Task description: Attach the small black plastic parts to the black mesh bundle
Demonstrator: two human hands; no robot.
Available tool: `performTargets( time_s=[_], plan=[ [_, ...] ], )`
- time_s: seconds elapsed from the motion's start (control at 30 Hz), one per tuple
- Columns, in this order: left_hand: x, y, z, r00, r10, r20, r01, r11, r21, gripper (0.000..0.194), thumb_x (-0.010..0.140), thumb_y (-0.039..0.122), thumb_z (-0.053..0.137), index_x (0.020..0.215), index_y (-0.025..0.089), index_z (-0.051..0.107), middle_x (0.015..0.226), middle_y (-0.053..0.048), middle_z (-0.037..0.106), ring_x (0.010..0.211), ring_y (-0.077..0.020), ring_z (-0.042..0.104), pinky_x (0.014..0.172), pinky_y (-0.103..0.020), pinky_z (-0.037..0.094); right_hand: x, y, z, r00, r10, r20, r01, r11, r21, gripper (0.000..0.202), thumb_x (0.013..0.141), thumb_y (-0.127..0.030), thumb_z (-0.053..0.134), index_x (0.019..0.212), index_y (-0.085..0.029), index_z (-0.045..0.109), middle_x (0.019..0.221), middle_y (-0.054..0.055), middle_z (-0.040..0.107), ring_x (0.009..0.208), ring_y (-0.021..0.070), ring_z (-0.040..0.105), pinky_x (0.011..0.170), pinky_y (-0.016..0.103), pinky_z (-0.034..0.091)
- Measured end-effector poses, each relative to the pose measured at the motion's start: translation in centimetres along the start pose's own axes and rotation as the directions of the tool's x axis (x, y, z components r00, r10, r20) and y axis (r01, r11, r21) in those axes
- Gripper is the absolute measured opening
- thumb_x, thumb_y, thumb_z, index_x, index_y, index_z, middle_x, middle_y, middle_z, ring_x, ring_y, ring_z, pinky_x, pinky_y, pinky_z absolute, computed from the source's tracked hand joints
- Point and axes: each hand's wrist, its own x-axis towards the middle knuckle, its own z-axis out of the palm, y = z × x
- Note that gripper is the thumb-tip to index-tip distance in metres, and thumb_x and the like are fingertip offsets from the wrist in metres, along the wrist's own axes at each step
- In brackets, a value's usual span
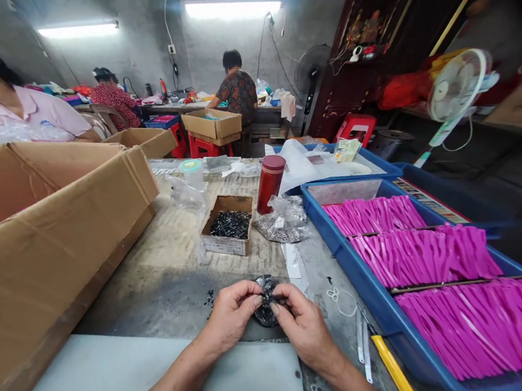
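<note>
Impossible to read any lettering, with only faint print, too small to make out, on the front of the small cardboard box (pixel 226 244) and a blue mark (pixel 46 123), equally unreadable, on the pale pink shirt (pixel 53 110).

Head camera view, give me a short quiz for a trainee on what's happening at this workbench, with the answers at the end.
1. Multiple choice: which hands are at the shiny black item?
A) left only
B) right only
C) both
2. True or false: the red lidded container stands outside the blue tray.
3. Fill in: the yellow-handled tool lies nearer the person's ____ hand.

Key:
1. C: the left hand and the right hand.
2. True.
3. Right.
</note>
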Motion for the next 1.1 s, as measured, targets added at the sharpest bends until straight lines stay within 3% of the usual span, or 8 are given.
performTargets(
  time_s=[0.3,0.83,1.1],
  plan=[
    [-0.08,0.48,0.03,0.998,0.002,0.062,-0.006,0.998,0.066,0.013,0.072,0.023,0.048,0.066,0.013,0.055,0.061,0.002,0.051,0.061,-0.011,0.045,0.059,-0.019,0.038,0.03,-0.17,-0.07,1.0,0.018,0.024,-0.018,0.999,0.032,0.012,0.074,-0.013,0.044,0.083,-0.018,0.051,0.071,0.0,0.054,0.063,0.0126,0.052,0.056,0.022,0.043],
    [-0.11,0.23,-0.06,0.992,-0.018,0.127,0.013,0.999,0.037,0.013,0.074,0.023,0.046,0.067,0.013,0.052,0.062,0.003,0.046,0.061,-0.0104,0.041,0.058,-0.018,0.034,-0.01,-0.25,-0.17,0.999,-0.002,0.047,0.001,1.0,0.019,0.013,0.074,-0.013,0.043,0.082,-0.018,0.051,0.069,0.0,0.053,0.062,0.0124,0.051,0.054,0.021,0.041],
    [-0.14,0.23,-0.16,0.986,-0.018,0.164,0.011,0.999,0.042,0.015,0.076,0.024,0.045,0.067,0.013,0.051,0.061,0.002,0.046,0.061,-0.0105,0.04,0.059,-0.019,0.034,-0.23,0.29,0.12,0.994,0.063,0.092,-0.076,0.987,0.143,0.014,0.074,-0.013,0.043,0.084,-0.019,0.05,0.071,-0.001,0.053,0.065,0.0123,0.052,0.058,0.022,0.042]
  ],
)
